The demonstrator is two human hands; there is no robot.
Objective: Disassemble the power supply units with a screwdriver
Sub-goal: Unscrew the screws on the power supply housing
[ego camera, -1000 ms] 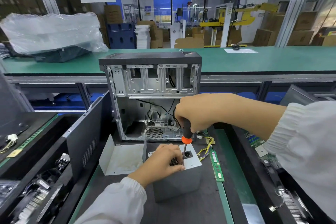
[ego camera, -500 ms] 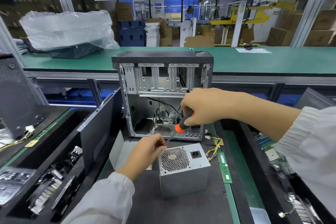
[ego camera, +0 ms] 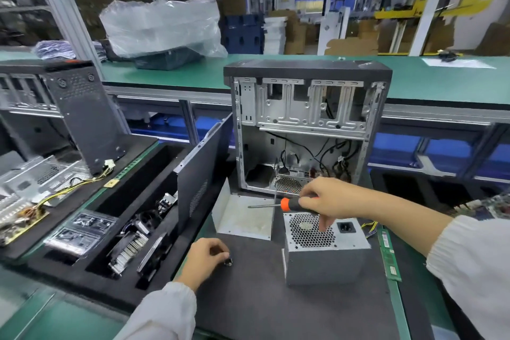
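Observation:
A grey power supply unit stands on the black mat, its fan grille facing up. My right hand hovers just above it and grips a screwdriver with an orange and black handle; the shaft lies level and points left. My left hand rests on the mat to the left of the unit, fingers curled, pinching a small dark screw. A bent metal cover plate stands behind, between my hands.
An open PC case stands behind the unit with cables inside. A black side panel leans at its left. A black foam tray holds fans and bagged parts. A green memory stick lies right of the unit.
My left hand left the unit's top and moved down-left onto the mat with a screw. My right hand lifted the screwdriver off the unit and turned it level, pointing left.

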